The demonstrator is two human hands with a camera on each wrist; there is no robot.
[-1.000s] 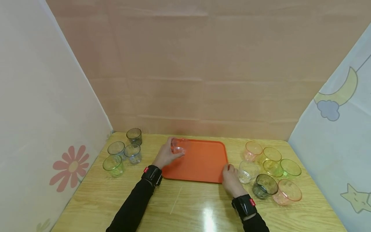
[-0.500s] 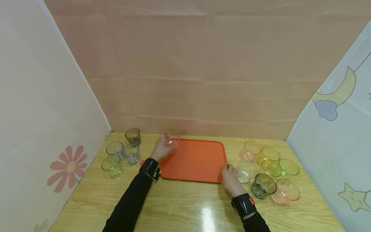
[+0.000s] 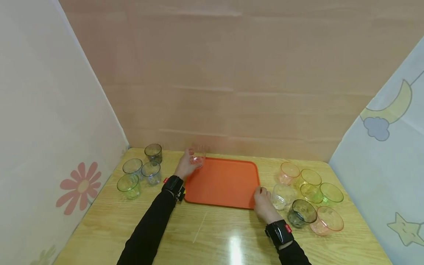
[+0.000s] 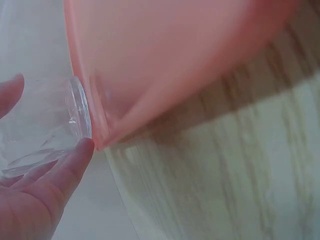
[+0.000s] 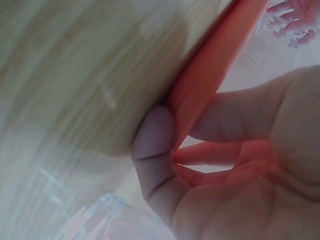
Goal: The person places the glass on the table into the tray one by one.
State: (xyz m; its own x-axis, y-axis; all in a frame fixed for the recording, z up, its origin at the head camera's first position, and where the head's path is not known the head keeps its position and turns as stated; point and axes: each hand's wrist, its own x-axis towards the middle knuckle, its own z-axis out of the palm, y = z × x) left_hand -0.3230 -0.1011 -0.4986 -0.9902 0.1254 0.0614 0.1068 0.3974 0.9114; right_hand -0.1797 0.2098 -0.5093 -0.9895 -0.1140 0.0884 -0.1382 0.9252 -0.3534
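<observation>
A clear glass tumbler (image 3: 198, 157) is held upright in my left hand (image 3: 185, 166), at the far left corner of an orange tray (image 3: 223, 184). In the left wrist view the fingers and thumb curl round the glass (image 4: 47, 117), and its base is right at the tray's rim (image 4: 95, 117). My right hand (image 3: 264, 206) pinches the tray at its near right corner. The right wrist view shows the tray's edge (image 5: 200, 80) between thumb and finger. Just right of that hand stands another clear glass (image 3: 283, 197).
Several tinted glasses stand on the right: pink (image 3: 289, 172), yellow (image 3: 310, 177), green (image 3: 332, 194), smoky grey (image 3: 301, 214). At the left stand a smoky glass (image 3: 153, 152), a green-rimmed one (image 3: 129, 187) and two bluish ones (image 3: 151, 173). A brown backdrop (image 3: 228, 110) rises behind the wooden table (image 3: 212, 235).
My left hand has carried the clear glass left and away from me, from above the tray to its far left corner. The right hand keeps its place at the near right corner.
</observation>
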